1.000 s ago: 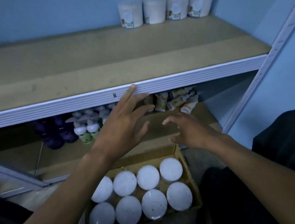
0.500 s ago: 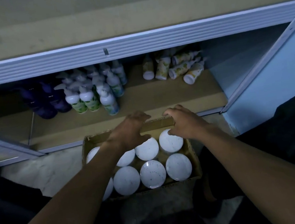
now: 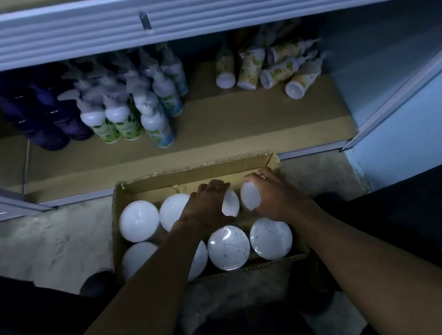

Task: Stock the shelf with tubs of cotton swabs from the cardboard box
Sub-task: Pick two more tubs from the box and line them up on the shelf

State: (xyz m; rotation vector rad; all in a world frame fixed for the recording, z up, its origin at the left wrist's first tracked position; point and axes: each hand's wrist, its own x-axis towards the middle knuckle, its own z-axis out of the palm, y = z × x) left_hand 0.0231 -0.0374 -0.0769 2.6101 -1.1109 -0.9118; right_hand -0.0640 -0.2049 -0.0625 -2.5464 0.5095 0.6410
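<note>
both hands have dropped from the shelf edge into the cardboard box (image 3: 143, 185) since a second ago, and the view has tilted down with them. left hand (image 3: 208, 204) now curls over the third tub (image 3: 231, 202) of the back row, fingers over its far side and thumb on the near side. right hand (image 3: 270, 195) wraps the fourth back-row tub (image 3: 250, 199), the one by the box's right wall. each hand grips its own tub; the two sit just beside each other, nearly touching. neither tub looks clear of the box yet; whether they are lifted at all, cannot tell.

six more white-lidded tubs stay in the box: two at back left (image 3: 139, 220), four in the front row (image 3: 228, 247), one partly hidden by the left forearm. box sits on the floor just in front of the lower shelf (image 3: 236, 125).

that lower shelf carries purple bottles (image 3: 45, 118) at left, pump bottles (image 3: 121, 116) in the middle, and tipped-over yellow bottles (image 3: 280, 69) at right. upper shelf rail (image 3: 192, 9) runs across the top of the view.

risks, as a guess: tubs are packed tight, so pulling two neighbours at once could drag or tip one next to them. smooth lids and one-handed grips could slip on the lift. the rail overhangs the path up, so a tub could knock it.
</note>
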